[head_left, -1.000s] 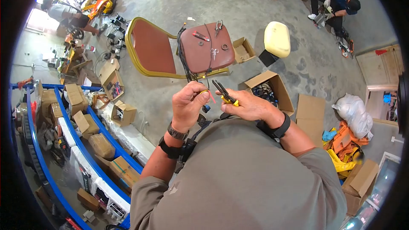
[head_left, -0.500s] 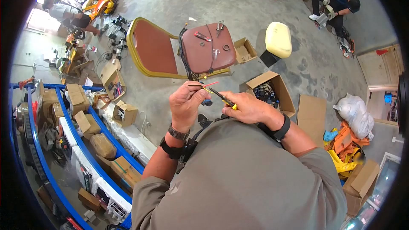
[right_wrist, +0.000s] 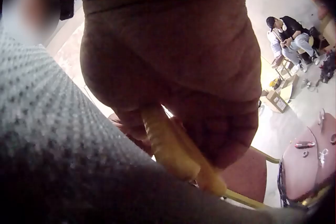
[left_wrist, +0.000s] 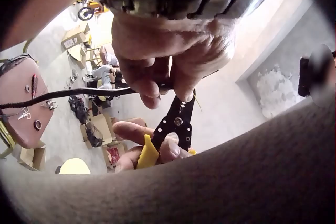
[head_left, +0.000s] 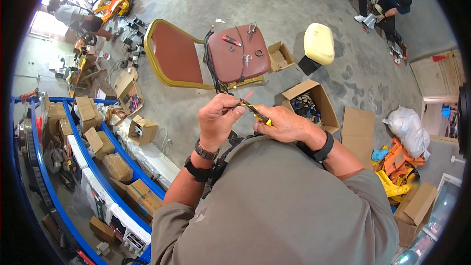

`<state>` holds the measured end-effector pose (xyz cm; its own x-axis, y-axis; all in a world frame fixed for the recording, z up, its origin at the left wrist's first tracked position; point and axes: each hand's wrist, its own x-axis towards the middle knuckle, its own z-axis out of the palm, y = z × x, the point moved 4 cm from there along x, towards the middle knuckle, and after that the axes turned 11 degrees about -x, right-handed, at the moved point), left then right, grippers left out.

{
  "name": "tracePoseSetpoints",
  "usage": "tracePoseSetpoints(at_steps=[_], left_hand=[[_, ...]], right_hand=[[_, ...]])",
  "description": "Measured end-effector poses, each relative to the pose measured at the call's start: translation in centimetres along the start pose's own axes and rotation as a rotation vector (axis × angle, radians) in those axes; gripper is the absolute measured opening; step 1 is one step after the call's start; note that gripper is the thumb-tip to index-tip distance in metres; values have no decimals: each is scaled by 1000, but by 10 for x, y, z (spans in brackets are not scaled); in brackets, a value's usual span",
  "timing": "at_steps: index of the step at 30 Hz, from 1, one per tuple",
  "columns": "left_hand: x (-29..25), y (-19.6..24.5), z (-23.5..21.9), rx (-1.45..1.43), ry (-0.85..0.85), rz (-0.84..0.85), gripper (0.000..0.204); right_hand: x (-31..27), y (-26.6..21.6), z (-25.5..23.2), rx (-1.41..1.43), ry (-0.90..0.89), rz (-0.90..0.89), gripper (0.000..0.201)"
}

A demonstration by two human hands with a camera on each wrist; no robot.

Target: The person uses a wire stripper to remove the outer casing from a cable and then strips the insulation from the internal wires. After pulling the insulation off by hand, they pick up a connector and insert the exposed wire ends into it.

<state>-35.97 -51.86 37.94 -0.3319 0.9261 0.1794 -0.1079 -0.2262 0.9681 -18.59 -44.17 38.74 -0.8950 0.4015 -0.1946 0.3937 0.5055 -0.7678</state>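
Note:
My left hand pinches the end of a black cable between thumb and fingertips. A thin red wire and a yellow wire stick out of that end to the right. In my right hand are wire strippers with a flat black head and yellow handles. Their head meets the wires right by the left fingertips, and the yellow wire crosses it. In the right wrist view the yellow handles lie under the curled fingers, while the head is hidden.
A chair with a reddish-brown seat stands ahead, bearing small scissors, a red tool, pliers and rings. An open carton of cables is at right front, blue shelving at left. Two people work farther off.
The red wire has swung from pointing down to pointing up and right. The strippers' head, earlier apart from the wires, has come to them by the left fingertips.

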Motion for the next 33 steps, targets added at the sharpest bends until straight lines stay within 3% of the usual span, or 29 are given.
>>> tracePoseSetpoints(at_steps=[9,18,21,29,31,33], left_hand=[[-3,4,8,-89,-30,-70,12],[-5,7,10,-49,-49,-73,7],[-8,4,9,-68,-65,-124,13],[-9,10,8,-124,-59,-42,15],[-13,5,10,-226,-59,-119,17],[-13,-1,11,-235,-94,-46,19]], right_hand=[[-6,8,5,150,-60,75,34],[-10,2,2,126,-86,-17,56],[-11,-3,1,158,-112,31,60],[-12,-10,-1,-421,264,-90,71],[-13,-14,-4,-480,251,-41,73],[-15,-13,-5,-529,269,-51,76]])
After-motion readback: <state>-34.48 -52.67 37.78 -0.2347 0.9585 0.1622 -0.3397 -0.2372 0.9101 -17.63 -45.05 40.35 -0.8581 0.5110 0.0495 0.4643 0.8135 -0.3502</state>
